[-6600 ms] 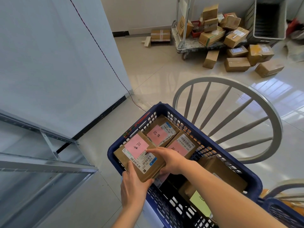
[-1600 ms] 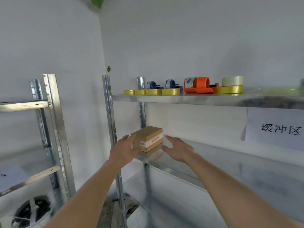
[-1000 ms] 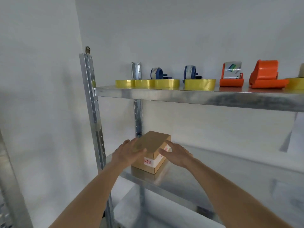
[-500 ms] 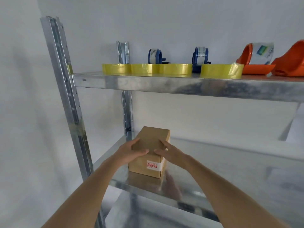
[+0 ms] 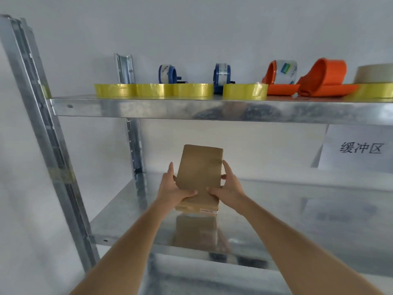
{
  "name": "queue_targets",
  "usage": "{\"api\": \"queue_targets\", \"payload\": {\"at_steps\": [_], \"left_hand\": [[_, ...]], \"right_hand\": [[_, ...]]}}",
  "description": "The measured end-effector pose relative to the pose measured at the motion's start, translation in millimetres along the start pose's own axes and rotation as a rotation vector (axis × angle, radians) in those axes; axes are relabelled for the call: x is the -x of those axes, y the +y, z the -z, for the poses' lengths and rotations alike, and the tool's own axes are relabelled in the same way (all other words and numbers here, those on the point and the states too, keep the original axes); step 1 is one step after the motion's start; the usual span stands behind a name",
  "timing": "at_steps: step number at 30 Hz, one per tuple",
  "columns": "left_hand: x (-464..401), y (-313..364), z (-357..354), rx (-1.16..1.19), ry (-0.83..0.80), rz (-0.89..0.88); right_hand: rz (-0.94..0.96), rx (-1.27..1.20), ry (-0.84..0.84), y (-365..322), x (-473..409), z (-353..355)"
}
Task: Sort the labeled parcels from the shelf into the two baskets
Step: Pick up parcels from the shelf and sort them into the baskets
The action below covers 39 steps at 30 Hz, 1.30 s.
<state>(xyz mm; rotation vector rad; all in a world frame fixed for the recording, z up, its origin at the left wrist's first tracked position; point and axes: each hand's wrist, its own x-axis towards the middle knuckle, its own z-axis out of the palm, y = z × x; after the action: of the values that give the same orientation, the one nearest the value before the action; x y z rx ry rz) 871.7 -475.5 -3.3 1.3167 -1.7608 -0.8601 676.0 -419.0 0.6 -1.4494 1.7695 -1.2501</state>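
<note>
A brown cardboard parcel [image 5: 200, 171] is tipped up on the lower metal shelf [image 5: 131, 218], its plain broad face toward me and its near edge still low by the shelf surface. My left hand [image 5: 172, 188] grips its left side and my right hand [image 5: 227, 186] grips its right side, thumbs across the front. A strip of red-printed tape shows along its bottom edge. No label is visible on the face I see. Neither basket is in view.
The upper shelf [image 5: 212, 107] carries several yellow tape rolls [image 5: 153, 90], two blue tape dispensers [image 5: 168, 74] and two orange ones [image 5: 282, 79]. A white paper sign [image 5: 359, 150] hangs at the right. The steel upright [image 5: 42, 128] stands at the left.
Both hands have closed on the parcel and tilted it up from lying flat, so its broad face now points at me. My view has drawn closer to the shelf.
</note>
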Motion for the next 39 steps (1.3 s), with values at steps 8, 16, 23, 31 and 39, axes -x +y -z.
{"api": "queue_targets", "payload": {"at_steps": [8,16,23,31,39], "left_hand": [[19.3,72.4,-105.7,0.139,-0.111,-0.168],[95.6,176.6,-218.3,0.455,-0.331,-0.145],[192.5,281.7,-296.4,0.585,-0.521,-0.237],[287.6,355.4,-388.5,0.539,-0.731,-0.328],[395.5,415.7,-452.1,0.531,-0.963,-0.511]], "right_hand": [[-0.087,-0.025,0.234,39.3,44.8,123.3],[-0.115,-0.126,0.469,61.9,140.0,259.7],[-0.144,-0.186,0.573,61.5,247.5,380.3],[-0.188,-0.080,0.694,95.7,374.7,508.3],[-0.127,0.023,0.703,98.5,517.1,588.8]]}}
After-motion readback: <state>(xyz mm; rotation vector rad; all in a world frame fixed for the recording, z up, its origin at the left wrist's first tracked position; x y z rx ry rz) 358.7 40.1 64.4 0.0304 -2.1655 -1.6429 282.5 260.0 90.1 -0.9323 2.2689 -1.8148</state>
